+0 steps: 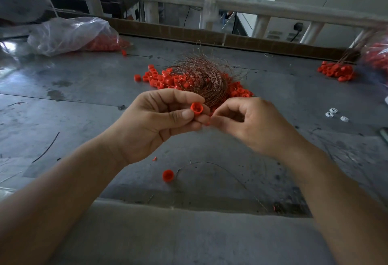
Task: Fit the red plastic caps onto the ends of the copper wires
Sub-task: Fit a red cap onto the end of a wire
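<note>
The left hand [155, 121] pinched a red cap [197, 108] — round, hollow end showing; the right hand [247, 121] curled beside it, its grip unclear; a clear bag [69, 33] — far left — held more caps [105, 44].

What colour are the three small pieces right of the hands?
The small pieces are white, seen best in the head view.

Above the table [84, 88] your left hand [155, 121], a cap [196, 108] in it, meets your right hand [252, 124]. Behind them a wire bundle [201, 75] lies on a heap of caps [163, 78]; before them lies one loose cap [168, 175].
</note>
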Demonstrator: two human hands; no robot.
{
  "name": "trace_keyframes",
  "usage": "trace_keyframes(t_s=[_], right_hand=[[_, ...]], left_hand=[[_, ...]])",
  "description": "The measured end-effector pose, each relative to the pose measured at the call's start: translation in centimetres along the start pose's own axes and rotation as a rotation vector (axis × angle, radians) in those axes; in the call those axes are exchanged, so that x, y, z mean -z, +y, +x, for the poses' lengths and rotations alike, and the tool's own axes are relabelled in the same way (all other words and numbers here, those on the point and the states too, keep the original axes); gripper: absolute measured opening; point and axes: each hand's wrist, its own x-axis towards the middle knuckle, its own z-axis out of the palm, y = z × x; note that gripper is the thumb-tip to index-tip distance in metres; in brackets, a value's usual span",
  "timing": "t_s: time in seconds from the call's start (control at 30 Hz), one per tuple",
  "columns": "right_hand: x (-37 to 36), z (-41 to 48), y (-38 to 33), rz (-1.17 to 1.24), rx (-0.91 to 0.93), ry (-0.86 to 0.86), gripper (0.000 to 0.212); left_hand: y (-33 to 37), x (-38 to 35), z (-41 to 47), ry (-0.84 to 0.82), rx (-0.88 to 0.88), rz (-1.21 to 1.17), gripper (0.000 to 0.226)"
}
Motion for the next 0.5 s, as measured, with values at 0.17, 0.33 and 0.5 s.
trace_keyframes(t_s=[0.17, 0.33, 0.5], right_hand=[[4.1, 0.2, 3.7, -0.339, -0.245, -0.035, 0.013], [5.0, 0.2, 5.8, -0.409, -0.426, -0.181, 0.026], [4.6, 0.4, 6.8, -0.431, -0.423, -0.146, 0.021]], left_hand=[[0.0, 0.0, 0.0, 0.008, 0.004, 0.005, 0.024], [0.0, 0.0, 0.0, 0.01, 0.002, 0.007, 0.024], [0.1, -0.1, 0.0, 0.011, 0.003, 0.01, 0.024]])
